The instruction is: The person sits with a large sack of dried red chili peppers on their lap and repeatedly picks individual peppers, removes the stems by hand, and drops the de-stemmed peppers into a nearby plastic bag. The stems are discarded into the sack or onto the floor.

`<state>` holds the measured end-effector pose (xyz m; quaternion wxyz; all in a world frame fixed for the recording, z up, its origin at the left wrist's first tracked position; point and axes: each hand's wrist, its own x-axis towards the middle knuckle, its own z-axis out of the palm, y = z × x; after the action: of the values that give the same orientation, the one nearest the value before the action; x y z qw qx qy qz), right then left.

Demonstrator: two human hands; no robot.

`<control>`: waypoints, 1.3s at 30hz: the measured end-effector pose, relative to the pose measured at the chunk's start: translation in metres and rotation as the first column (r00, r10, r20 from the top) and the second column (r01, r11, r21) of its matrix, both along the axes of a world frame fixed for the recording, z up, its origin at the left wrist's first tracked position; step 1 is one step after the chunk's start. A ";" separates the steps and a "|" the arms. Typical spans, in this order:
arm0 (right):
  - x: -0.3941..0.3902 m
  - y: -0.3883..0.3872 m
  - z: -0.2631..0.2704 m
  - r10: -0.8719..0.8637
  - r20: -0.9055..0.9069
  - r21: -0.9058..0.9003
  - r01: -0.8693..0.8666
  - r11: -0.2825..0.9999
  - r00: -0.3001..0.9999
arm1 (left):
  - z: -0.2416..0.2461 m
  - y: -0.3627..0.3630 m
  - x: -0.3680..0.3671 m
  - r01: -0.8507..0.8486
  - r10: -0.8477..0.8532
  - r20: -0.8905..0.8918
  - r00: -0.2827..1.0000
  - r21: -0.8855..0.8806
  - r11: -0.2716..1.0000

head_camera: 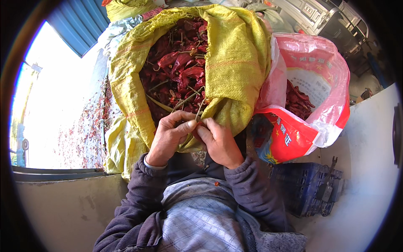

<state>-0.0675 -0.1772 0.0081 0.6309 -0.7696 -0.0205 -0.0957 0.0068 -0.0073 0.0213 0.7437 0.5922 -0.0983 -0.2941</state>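
A yellow woven sack point(234, 63) with its rim rolled down stands open before me, full of dried red chili peppers point(185, 67) with stems. Over its near edge my two hands meet at the fingertips. My left hand point(171, 134) pinches a thin pale stem point(200, 108) between thumb and forefinger. My right hand point(222, 143) grips a dried red chili pepper at the base of that stem. The fingers hide most of this pepper, and only a bit of red shows between the hands.
To the right, an open red and white plastic sack point(341, 75) bearing writing holds stemless-looking dried chilies point(297, 100). A dark blue plastic crate point(292, 186) sits below it. More chili bits point(91, 135) lie scattered on the bright ground at left. A parked vehicle point(310, 12) stands at top right.
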 end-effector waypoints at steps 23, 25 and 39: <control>-0.006 -0.021 -0.018 -0.009 0.048 -0.511 0.032 0.859 0.999 | 0.016 -0.051 0.003 -0.225 -0.270 0.962 0.053 0.275 0.935; -0.004 -0.025 -0.014 -0.042 0.187 -0.442 0.122 0.889 0.982 | 0.021 -0.052 0.001 -0.199 -0.159 0.899 0.408 0.258 0.945; 0.007 -0.039 -0.013 0.112 0.460 -0.668 0.260 0.697 0.881 | 0.015 -0.059 0.025 -0.092 0.047 -0.171 0.984 -0.268 0.959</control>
<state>-0.0601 -0.2161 -0.0047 0.2545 -0.9063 -0.1749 -0.2884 0.0322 -0.0662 0.0361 0.8341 0.4605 -0.0562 -0.2985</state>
